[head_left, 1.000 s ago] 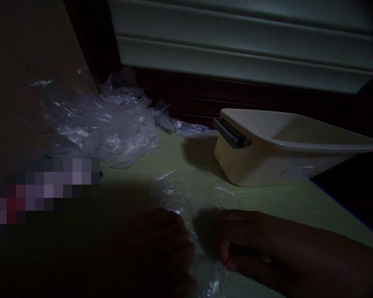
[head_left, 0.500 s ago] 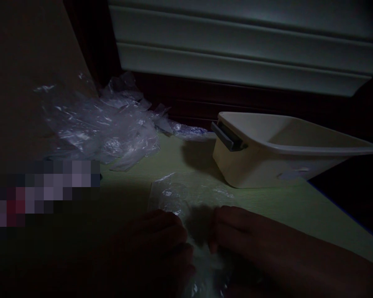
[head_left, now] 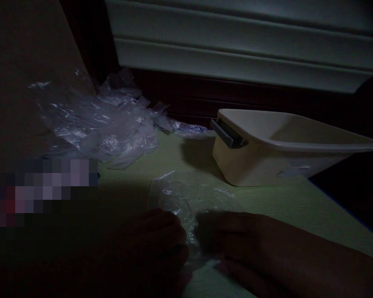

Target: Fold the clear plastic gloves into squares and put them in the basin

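A clear plastic bag (head_left: 174,190) lies flat on the pale green table top in front of me. My left hand (head_left: 158,240) rests at its near left side, fingers curled down onto the plastic and closed on it. At the bag's right side is my right hand (head_left: 245,238). Its fingertips are dark and blurred, with the thumb lower and a little apart, and I cannot make out whether it grips the plastic. Dim light hides most of the left forearm.
A heap of crumpled clear plastic bags (head_left: 112,124) lies at the back left against the wall. On the right stands a cream plastic bin (head_left: 251,165) with a grey handle clip, jutting past the table (head_left: 323,211) edge. A pixelated patch covers something at the left.
My right hand has shifted slightly down and right, and its thumb now shows apart from the fingers. Plastic bunched between the hands lies lower and flatter. My left hand stays nearly in place.
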Tool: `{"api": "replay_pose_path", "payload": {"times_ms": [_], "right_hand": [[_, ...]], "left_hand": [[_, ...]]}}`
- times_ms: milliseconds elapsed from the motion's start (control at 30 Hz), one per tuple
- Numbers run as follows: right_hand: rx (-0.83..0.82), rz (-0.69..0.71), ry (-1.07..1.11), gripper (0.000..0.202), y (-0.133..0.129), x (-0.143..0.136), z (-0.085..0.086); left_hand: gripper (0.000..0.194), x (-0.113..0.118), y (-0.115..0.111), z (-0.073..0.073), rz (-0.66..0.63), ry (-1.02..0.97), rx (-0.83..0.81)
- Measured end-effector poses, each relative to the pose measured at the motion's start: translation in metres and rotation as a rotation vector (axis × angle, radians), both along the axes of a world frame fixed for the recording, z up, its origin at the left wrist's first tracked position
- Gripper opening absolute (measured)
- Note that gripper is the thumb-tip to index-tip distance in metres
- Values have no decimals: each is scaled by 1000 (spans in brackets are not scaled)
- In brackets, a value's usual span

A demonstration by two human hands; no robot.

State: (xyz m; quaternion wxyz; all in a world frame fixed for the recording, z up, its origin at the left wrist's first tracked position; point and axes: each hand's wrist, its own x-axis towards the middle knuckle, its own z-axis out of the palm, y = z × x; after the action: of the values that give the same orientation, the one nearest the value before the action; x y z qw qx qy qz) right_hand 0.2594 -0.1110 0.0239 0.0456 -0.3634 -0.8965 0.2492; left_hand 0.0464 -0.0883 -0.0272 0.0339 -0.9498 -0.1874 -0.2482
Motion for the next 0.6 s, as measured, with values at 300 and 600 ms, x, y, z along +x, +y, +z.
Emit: {"api": "replay_pose_path", "payload": {"times_ms": [300, 600], "right_hand": [[-121, -207, 70, 15, 0, 5, -3], [-190, -271, 133, 16, 5, 2, -10]], "left_hand": [[45, -2, 3, 5, -69, -77, 94], [31, -5, -4, 2, 52, -216, 92]]}}
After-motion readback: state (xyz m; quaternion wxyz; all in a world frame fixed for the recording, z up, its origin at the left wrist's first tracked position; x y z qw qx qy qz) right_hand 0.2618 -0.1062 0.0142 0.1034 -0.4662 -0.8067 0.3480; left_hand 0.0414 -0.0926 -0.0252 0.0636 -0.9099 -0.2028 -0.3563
